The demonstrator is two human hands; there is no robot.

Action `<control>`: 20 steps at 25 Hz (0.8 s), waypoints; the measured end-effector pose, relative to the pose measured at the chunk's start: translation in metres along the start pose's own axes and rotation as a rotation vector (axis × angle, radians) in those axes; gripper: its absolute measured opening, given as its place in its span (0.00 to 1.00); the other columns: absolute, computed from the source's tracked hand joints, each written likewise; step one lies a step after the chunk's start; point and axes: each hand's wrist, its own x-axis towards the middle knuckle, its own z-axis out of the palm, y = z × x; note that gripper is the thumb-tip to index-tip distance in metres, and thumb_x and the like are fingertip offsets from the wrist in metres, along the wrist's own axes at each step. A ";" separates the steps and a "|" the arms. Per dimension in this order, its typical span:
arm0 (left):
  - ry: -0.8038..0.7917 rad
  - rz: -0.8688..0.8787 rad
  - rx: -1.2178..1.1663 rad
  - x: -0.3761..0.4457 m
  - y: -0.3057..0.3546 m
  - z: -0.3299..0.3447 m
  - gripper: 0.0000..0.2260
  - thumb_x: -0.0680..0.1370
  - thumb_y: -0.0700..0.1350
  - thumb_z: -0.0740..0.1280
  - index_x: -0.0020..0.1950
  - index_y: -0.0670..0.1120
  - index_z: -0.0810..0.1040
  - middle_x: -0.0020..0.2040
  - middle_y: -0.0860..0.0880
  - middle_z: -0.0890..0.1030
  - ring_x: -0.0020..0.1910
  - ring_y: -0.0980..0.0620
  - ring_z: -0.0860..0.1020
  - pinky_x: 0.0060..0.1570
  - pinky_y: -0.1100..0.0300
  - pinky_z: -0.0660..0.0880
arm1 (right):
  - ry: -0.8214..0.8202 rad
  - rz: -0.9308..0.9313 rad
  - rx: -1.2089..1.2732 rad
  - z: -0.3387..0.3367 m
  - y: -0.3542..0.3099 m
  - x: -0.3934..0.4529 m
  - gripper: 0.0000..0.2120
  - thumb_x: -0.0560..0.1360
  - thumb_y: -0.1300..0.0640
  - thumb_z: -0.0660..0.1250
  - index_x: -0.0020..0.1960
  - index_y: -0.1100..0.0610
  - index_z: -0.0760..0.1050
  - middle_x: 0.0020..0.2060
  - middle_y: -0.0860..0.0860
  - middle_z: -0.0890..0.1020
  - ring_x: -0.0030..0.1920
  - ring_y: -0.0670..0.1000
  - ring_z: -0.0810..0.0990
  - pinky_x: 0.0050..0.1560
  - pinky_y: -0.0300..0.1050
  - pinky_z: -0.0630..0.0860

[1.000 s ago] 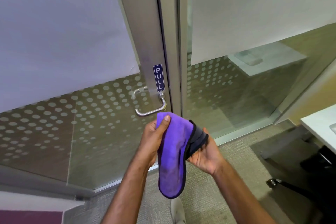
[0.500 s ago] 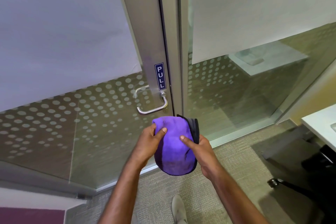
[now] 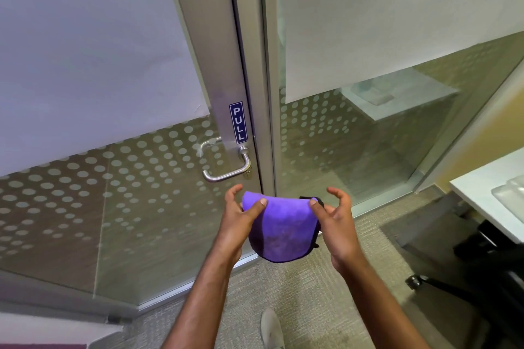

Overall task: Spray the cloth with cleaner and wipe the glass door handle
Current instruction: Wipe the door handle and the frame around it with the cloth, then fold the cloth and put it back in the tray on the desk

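Purple cloth, hanging long a second ago, is now folded into a pad, pinched at its top corners by left hand and right hand, just below the handle; wiping looks next.

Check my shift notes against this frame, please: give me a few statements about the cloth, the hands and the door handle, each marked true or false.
1. Both hands hold the purple cloth. True: the left hand and the right hand each pinch an upper corner.
2. The cloth is pressed against the door handle. False: it hangs below the handle, apart from it.
3. The sign above the handle reads PUSH. False: it reads PULL.
4. A spray bottle is in the right hand. False: that hand holds only the cloth; no bottle is in view.
5. The handle is a metal lever on the door frame. True.
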 end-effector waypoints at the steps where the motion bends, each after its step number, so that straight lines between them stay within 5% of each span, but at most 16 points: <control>1: -0.092 0.012 0.013 -0.001 -0.001 0.001 0.30 0.77 0.35 0.75 0.72 0.53 0.66 0.53 0.45 0.84 0.45 0.55 0.83 0.48 0.61 0.80 | -0.023 -0.036 -0.038 -0.005 -0.001 0.000 0.19 0.82 0.60 0.68 0.69 0.47 0.69 0.51 0.53 0.87 0.48 0.48 0.84 0.43 0.36 0.80; 4: -0.335 0.071 0.196 0.001 -0.001 0.003 0.35 0.76 0.30 0.73 0.75 0.54 0.64 0.59 0.47 0.79 0.52 0.56 0.79 0.56 0.60 0.79 | -0.130 -0.116 -0.210 -0.023 -0.006 0.004 0.22 0.78 0.61 0.72 0.69 0.46 0.74 0.61 0.49 0.83 0.60 0.47 0.82 0.60 0.44 0.80; 7: -0.422 0.195 0.579 0.011 0.004 0.012 0.31 0.78 0.34 0.71 0.76 0.55 0.66 0.65 0.47 0.76 0.58 0.53 0.77 0.61 0.59 0.74 | -0.171 -0.231 -0.551 -0.044 -0.014 0.011 0.32 0.69 0.59 0.76 0.70 0.47 0.72 0.64 0.44 0.78 0.64 0.48 0.79 0.65 0.47 0.76; 11: -0.363 0.365 0.786 0.029 0.013 0.038 0.20 0.77 0.38 0.74 0.67 0.51 0.77 0.59 0.51 0.77 0.59 0.51 0.77 0.59 0.62 0.71 | -0.054 -0.356 -0.886 -0.063 -0.035 0.018 0.19 0.69 0.65 0.73 0.55 0.47 0.81 0.47 0.45 0.79 0.49 0.42 0.78 0.49 0.26 0.70; 13: -0.349 0.418 0.786 0.041 0.020 0.052 0.13 0.75 0.39 0.75 0.56 0.54 0.83 0.51 0.53 0.79 0.53 0.53 0.79 0.54 0.62 0.72 | 0.024 -0.330 -0.846 -0.072 -0.045 0.021 0.11 0.68 0.61 0.73 0.44 0.46 0.81 0.42 0.47 0.76 0.43 0.44 0.77 0.42 0.31 0.72; 15: -0.361 0.412 0.707 0.053 0.027 0.069 0.09 0.72 0.45 0.76 0.47 0.57 0.84 0.48 0.54 0.78 0.51 0.56 0.78 0.53 0.61 0.73 | 0.098 -0.272 -0.718 -0.086 -0.051 0.029 0.05 0.67 0.55 0.73 0.42 0.48 0.82 0.45 0.50 0.76 0.44 0.44 0.78 0.46 0.37 0.77; 18: -0.440 0.301 0.405 0.068 0.036 0.102 0.12 0.66 0.53 0.75 0.47 0.51 0.86 0.55 0.55 0.79 0.54 0.59 0.80 0.56 0.61 0.77 | 0.087 -0.187 -0.419 -0.106 -0.062 0.044 0.09 0.70 0.52 0.70 0.48 0.55 0.83 0.46 0.51 0.84 0.48 0.46 0.81 0.51 0.45 0.76; 20: -0.503 0.237 0.278 0.075 0.038 0.135 0.10 0.70 0.50 0.76 0.47 0.46 0.84 0.47 0.55 0.83 0.43 0.57 0.80 0.45 0.60 0.77 | 0.178 -0.173 -0.337 -0.115 -0.069 0.051 0.06 0.77 0.54 0.69 0.51 0.55 0.82 0.42 0.48 0.83 0.43 0.44 0.78 0.48 0.45 0.74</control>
